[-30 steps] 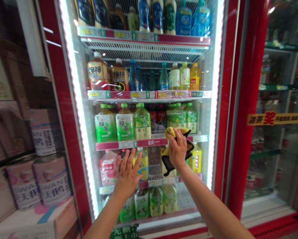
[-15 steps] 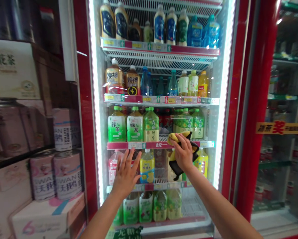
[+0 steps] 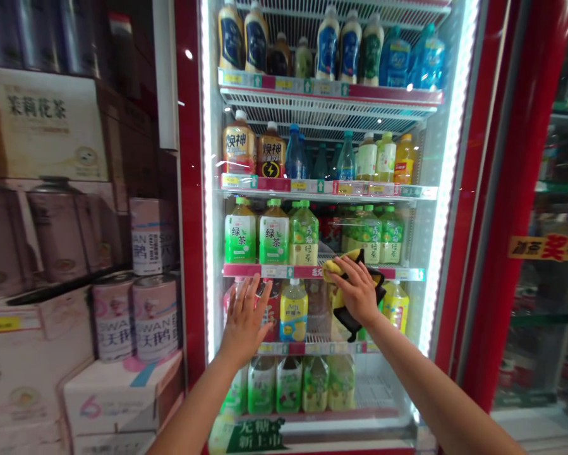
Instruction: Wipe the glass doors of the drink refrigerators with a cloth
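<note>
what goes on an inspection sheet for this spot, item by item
Surface: wire shelves edged with price strips, holding upright drink bottles
Things in hand: yellow-and-black cloth, draped under the right hand, overlapping a price strip in view
Clutter: SWAN cans on a white carton, left of the cooler
Hands: left hand open and spread before the bottles, contact unclear; right hand gripping the cloth
Cables: nothing seen
Surroundings: bright light strips inside the cooler; neighbouring red cabinet at right
</note>
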### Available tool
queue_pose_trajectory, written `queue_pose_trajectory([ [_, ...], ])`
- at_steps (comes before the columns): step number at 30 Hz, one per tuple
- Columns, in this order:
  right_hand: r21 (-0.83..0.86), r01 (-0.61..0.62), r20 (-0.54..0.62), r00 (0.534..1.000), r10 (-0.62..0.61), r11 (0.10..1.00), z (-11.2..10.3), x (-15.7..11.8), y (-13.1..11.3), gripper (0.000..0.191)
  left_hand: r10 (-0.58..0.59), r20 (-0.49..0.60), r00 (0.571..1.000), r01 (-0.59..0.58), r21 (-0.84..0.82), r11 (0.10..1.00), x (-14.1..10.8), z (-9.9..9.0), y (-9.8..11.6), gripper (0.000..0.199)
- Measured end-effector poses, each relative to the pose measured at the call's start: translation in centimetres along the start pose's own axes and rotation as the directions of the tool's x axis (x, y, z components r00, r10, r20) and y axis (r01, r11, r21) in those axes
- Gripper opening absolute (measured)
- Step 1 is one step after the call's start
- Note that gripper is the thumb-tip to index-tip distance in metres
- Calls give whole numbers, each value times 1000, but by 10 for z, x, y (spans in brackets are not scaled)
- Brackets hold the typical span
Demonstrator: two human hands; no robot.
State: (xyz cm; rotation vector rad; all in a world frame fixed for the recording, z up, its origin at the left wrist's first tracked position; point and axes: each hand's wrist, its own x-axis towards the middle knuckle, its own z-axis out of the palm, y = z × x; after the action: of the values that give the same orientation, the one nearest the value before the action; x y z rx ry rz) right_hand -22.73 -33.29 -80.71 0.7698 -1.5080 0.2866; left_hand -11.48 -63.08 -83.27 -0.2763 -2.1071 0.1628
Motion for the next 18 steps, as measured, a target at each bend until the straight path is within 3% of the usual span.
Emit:
queue_pose_trajectory([
  [3, -5, -132, -89, 987, 131, 991, 27, 31, -33, 40, -8, -20, 1000, 9, 8, 1000, 3, 0, -4, 103],
  [5, 2, -132, -61, 989, 132, 991, 38, 35, -57, 40, 0, -24, 1000, 0, 11, 1000, 3, 0, -4, 105],
  [8, 64, 97, 98, 990, -103, 993, 34, 16, -68, 42, 20, -15, 1000, -19, 10, 1000, 0, -2, -5, 109],
  [10, 134, 277, 179, 938, -298, 952, 21, -1, -56, 41, 41, -2, 999, -41, 15, 999, -2, -4, -8, 109],
  [12, 157, 343, 180, 912, -368, 926, 9, -10, -36, 39, 57, 17, 998, -57, 34, 998, -6, -8, -15, 108],
  [15, 124, 284, 99, 950, -296, 951, 7, 4, -17, 34, 46, 46, 998, -49, 69, 996, -10, -15, -29, 105],
  [18, 76, 130, -18, 991, -129, 989, 26, 36, -35, 32, 2, 68, 998, -7, 81, 997, -14, -20, -40, 102],
])
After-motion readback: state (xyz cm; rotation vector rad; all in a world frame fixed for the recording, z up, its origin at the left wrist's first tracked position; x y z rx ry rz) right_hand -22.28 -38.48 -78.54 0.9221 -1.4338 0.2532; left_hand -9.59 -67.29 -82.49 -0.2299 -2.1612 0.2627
